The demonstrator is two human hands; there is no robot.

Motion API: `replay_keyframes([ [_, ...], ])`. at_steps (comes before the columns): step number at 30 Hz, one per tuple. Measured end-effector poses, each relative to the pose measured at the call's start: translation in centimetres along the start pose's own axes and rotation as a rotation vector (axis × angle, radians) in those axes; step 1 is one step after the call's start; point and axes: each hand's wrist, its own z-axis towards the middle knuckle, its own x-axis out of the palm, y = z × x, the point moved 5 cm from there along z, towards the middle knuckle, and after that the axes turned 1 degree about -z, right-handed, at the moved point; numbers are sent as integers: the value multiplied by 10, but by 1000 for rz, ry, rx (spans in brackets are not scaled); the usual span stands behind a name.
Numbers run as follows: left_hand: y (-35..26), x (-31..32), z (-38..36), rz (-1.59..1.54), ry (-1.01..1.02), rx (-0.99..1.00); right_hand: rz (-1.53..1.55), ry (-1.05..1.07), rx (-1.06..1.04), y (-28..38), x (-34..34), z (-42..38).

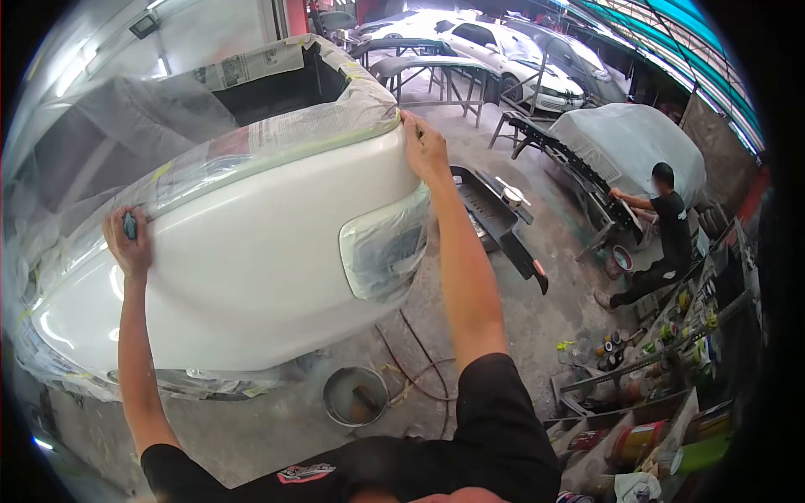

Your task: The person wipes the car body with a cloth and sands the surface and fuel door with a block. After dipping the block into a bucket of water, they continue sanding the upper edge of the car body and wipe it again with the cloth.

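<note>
A white vehicle side panel (pixel 243 251) fills the left and middle of the view. Newspaper and clear plastic masking (pixel 310 130) run along its upper edge, fixed with yellowish tape. My left hand (pixel 128 239) is curled round a small dark blue object (pixel 129 225) at the panel's left upper edge. At the upper right corner, my right hand (pixel 426 147) touches the taped edge with its fingers bent together; whatever is between them is too small to make out. A masked lamp area (pixel 386 247) lies below my right hand.
A metal basin (pixel 355 396) and hoses (pixel 419 344) are on the floor. A dark bumper (pixel 495 218) lies right of the panel. Another person (pixel 671 226) works at a part on a stand. Paint cans (pixel 637 440) fill shelves at lower right; cars (pixel 520 59) stand behind.
</note>
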Motion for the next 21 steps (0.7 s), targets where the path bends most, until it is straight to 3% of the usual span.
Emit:
replay_keyframes([
  [4,-2,-1,2,18,0,6,-405,-175,-147,37,23,-49],
  [7,1,-1,2,39,5,14,-274,-147,-396,121,103,-127],
  [9,-1,-4,-1,29,11,27,-354,26,-505,177,197,-194],
  [10,0,-4,-1,15,5,41,-272,108,-586,195,209,-211],
  [12,5,-3,-1,8,9,63,-397,75,-656,174,196,-202],
  [14,9,-3,-6,27,26,57,-476,-128,-523,133,113,-161],
  [15,10,-2,-7,14,22,38,-462,-175,-443,100,78,-134],
  [17,9,-2,-5,-15,27,4,-540,-176,-43,63,23,-95],
  [20,12,-3,-5,-42,11,27,-426,-276,-209,73,6,-86],
  [21,12,-3,-5,-33,11,17,-386,-208,-248,73,15,-86],
])
